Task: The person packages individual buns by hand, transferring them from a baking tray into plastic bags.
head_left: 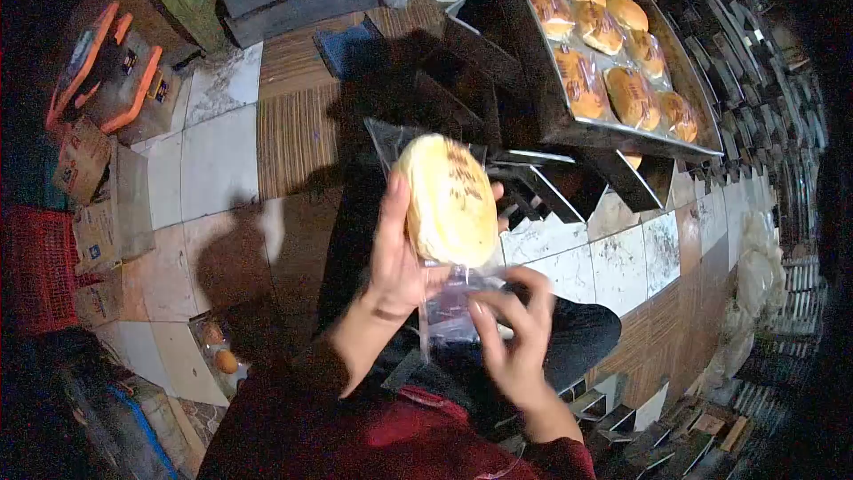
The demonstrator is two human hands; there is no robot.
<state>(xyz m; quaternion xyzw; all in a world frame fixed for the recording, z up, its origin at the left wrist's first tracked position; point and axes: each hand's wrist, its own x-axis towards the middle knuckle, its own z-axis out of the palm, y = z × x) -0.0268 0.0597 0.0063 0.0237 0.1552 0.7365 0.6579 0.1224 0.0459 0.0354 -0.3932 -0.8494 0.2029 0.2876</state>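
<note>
Near the middle of the head view, a pale yellow bun [453,200] with brown printed lettering on top sits inside a clear plastic bag [451,320]. My left hand [391,258] is closed around the bun from below, its thumb along the left side and fingertips showing at the right. Below the bun, the bag narrows and its loose end hangs down. My right hand [515,329] is at this loose end, fingers bent and thumb close to them on the plastic; the fingers are slightly blurred.
At the upper right, a metal tray [640,138] holds several bagged buns [635,98]. Stacked metal trays [755,44] line the right side. On the left are a red crate [40,258], cardboard boxes [93,231] and an orange-edged container [133,93]. Another tray with buns [225,361] lies lower left.
</note>
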